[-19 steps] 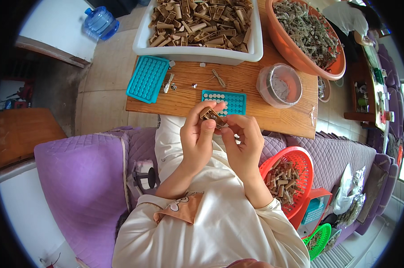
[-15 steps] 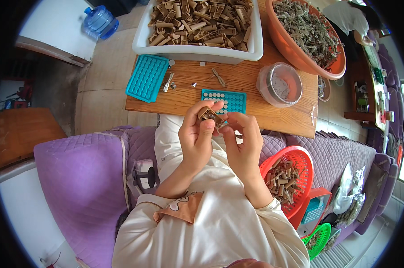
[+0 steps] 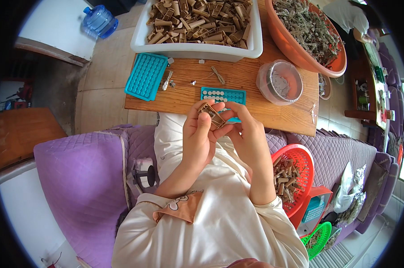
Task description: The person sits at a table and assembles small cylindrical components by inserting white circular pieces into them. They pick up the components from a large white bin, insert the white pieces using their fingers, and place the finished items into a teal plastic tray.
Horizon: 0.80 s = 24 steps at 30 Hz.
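Observation:
Over my lap, at the table's near edge, my left hand (image 3: pixel 196 136) is closed around a small tan plastic casing (image 3: pixel 212 115). Its open hollow side faces up, and the thumb presses on its left edge. Dark detail shows inside, too small to make out. My right hand (image 3: pixel 247 136) has its fingers bent around the casing's right end, index finger and thumb touching it; some fingertips are hidden. Just beyond the hands lies a teal tray (image 3: pixel 236 96) with small round white pieces in part of its cups.
A white tub (image 3: pixel 197 50) of tan casings stands on the wooden table (image 3: pixel 184 96). Around it are another teal tray (image 3: pixel 144 78), a clear bucket (image 3: pixel 280 85) and an orange basin (image 3: pixel 291 49) of wire bundles. A red basket (image 3: pixel 305 172) rests on the purple sofa.
The casing has turned in my left hand so its hollow side faces up more. My right hand has shifted slightly right, its index finger now reaching over the casing's far end.

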{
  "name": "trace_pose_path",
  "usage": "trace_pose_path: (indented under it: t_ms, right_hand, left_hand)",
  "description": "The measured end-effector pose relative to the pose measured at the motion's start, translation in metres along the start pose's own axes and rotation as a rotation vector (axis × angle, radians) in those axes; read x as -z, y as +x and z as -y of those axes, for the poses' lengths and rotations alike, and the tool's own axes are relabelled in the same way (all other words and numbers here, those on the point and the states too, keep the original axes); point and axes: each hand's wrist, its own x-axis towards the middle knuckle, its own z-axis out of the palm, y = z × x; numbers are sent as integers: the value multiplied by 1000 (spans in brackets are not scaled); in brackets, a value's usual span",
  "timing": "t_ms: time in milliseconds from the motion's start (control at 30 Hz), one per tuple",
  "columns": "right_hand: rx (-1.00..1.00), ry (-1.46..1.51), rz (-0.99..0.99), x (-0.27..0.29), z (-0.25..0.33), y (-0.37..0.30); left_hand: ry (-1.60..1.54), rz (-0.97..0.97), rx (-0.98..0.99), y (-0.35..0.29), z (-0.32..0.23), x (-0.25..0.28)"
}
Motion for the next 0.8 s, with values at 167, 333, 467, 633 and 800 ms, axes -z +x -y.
trace_pose_path:
  t_ms: [167,333,467,633,800]
  right_hand:
    - [-77,7,119,10,-7,4]
    - [-23,305,124,12,-31,6]
    - [-59,484,3,3,-26,6]
    - [-67,205,-19,-9,-32,5]
    - [-182,-62,32,-17,-39,-3]
  left_hand:
    - [-204,-64,263,5,5,11]
    - [-38,-30,136,4,9,10]
    - [200,-22,53,1,10,7]
    - [334,-20,-3,0,27,14]
    - [319,-86,129,-4,39,32]
